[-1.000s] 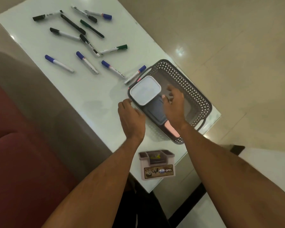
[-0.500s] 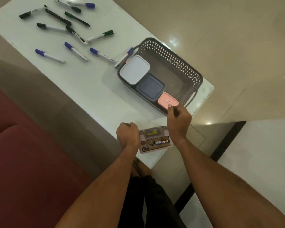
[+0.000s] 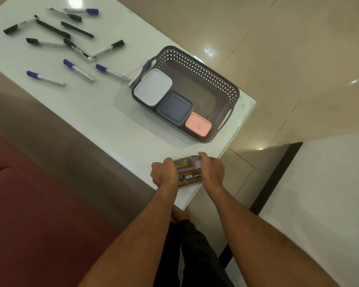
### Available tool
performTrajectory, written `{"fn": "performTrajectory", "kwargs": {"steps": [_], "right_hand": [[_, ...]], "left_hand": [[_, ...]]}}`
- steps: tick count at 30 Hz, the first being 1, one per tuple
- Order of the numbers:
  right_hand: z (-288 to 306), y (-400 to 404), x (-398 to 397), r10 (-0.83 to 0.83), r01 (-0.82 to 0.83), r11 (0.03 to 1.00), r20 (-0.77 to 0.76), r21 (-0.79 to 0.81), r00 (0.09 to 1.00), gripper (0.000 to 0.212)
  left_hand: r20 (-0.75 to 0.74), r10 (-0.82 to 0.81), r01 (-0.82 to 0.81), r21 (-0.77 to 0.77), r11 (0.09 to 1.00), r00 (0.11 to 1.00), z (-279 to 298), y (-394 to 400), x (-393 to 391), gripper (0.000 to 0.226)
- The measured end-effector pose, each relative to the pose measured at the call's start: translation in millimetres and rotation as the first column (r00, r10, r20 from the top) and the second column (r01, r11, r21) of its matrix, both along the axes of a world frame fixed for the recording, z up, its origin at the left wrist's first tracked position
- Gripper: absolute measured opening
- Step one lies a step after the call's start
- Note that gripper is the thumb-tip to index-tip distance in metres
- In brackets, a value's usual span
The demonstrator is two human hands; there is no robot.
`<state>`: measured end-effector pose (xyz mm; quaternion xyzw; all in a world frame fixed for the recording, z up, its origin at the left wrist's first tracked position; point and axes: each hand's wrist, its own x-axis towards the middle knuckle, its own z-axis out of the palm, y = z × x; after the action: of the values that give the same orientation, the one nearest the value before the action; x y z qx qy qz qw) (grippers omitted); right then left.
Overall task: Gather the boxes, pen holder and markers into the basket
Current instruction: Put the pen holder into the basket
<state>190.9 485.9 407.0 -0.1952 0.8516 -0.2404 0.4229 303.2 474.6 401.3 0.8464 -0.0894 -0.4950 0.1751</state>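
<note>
A grey perforated basket (image 3: 220,83) stands on the white table (image 3: 104,121). Along its near side lie a white box (image 3: 152,87), a dark grey box (image 3: 174,108) and a small pink box (image 3: 197,124). The pen holder (image 3: 188,172), beige with a brown label, sits at the table's near corner. My left hand (image 3: 164,172) grips its left end and my right hand (image 3: 210,170) grips its right end. Several markers lie loose at the far left, such as a blue-capped one (image 3: 44,78) and a green-capped one (image 3: 109,48). One blue-capped marker (image 3: 140,72) leans against the basket's left end.
A dark red sofa (image 3: 39,224) fills the lower left, close to the table's long edge. The table's near corner ends just past the pen holder, with shiny tiled floor (image 3: 288,48) to the right. My legs show below the table corner.
Both hands left the boxes in the basket and drew back to the pen holder. The left hand reached it first; now both hands close on its ends.
</note>
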Motion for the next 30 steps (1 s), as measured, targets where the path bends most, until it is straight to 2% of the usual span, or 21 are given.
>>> {"fn": "performTrajectory", "kwargs": {"steps": [5, 10, 17, 24, 30], "right_hand": [[6, 8, 5, 0.021, -0.035, 0.986, -0.090, -0.165, 0.996, 0.036], [14, 8, 17, -0.024, -0.030, 0.941, -0.154, -0.338, 0.988, 0.036], [37, -13, 28, -0.077, -0.008, 0.820, -0.123, -0.572, 0.989, 0.035], [48, -76, 21, -0.222, 0.234, 0.713, 0.103, -0.661, 0.970, 0.044], [24, -131, -7, -0.249, 0.252, 0.732, 0.096, -0.633, 0.964, 0.052]], "left_hand": [[-0.032, 0.019, -0.022, -0.101, 0.995, 0.999, 13, 7, -7, 0.024], [-0.004, 0.059, -0.058, -0.295, 0.954, 0.998, 29, 13, -10, 0.033], [0.019, 0.073, -0.046, -0.617, 0.785, 0.997, 55, -9, -1, 0.033], [-0.004, -0.112, 0.066, -0.787, 0.613, 0.994, 56, -87, -10, 0.040], [0.122, -0.329, 0.290, -0.798, 0.529, 0.936, 36, -173, -34, 0.044]]}}
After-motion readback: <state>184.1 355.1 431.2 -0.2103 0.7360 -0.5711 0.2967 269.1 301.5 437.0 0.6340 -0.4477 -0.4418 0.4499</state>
